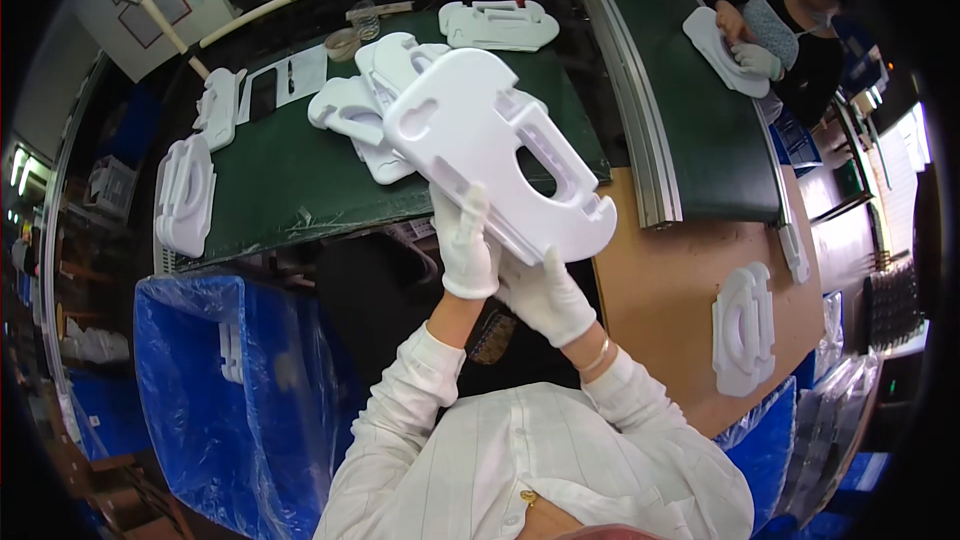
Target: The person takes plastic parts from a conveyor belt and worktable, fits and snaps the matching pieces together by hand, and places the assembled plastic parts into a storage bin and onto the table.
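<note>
Both my hands, in white gloves, hold up a large white moulded plastic part (pixel 455 112) with an oval opening and a hooked corner. My left hand (pixel 468 245) grips its lower left edge, thumb lying along the face. At the bottom edge, my right hand (pixel 548 298) is closed on the part, its fingers partly hidden underneath. The part is tilted in the air over the near edge of the green worktable (pixel 262 190). Beyond it, several similar white parts (pixel 357 112) lie in a loose pile, partly covered from sight.
More white parts stand at the table's left edge (pixel 186 197), back (pixel 500 28) and on the brown board (pixel 744 330). A blue lined bin (pixel 250 390) is at lower left. A green conveyor (pixel 690 110) runs at right; a co-worker (pixel 800 40) handles another part there.
</note>
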`<state>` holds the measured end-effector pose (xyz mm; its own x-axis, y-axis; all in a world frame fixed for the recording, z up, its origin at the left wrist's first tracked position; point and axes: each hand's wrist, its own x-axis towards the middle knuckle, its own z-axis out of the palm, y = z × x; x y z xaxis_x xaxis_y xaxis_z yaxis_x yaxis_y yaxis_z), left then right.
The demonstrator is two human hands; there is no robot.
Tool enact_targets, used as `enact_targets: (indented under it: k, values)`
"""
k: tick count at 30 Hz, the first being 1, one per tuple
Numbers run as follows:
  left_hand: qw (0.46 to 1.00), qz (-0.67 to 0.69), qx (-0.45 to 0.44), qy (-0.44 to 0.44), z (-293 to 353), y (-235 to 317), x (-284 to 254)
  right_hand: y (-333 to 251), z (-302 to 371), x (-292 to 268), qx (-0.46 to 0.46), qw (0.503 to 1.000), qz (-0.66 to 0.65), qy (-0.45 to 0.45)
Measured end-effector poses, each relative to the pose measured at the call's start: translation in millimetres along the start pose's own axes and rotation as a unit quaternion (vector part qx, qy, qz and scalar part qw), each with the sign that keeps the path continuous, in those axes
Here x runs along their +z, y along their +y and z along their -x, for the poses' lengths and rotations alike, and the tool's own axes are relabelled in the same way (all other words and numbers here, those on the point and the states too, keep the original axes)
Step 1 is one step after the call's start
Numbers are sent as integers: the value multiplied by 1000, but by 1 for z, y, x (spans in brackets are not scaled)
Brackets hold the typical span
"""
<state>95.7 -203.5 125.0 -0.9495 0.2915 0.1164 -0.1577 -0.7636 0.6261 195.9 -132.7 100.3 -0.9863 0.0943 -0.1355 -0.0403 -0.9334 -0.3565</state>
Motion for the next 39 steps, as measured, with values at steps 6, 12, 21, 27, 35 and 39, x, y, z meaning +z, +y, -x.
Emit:
enact_targets:
  k: [6,12,21,27,35,39]
  values:
    - [975,-192,-31,-107,2,8,-7,-27,-4,-11,-132,985,104,35]
    - [996,-41,45,-71,-24,24,-21,-33,5,-13,-218,956,190,57]
    - [983,-153,62,-83,-48,39,-40,-38,11,-10,-258,862,433,57]
    - [867,-427,160,199,-65,13,-66,-8,15,-21,-277,887,352,109]
    - [901,-341,270,-10,-48,91,-13,-24,32,-69,-314,795,514,76]
    - [958,-255,134,-9,-56,85,-31,-23,33,-45,-338,737,580,76]
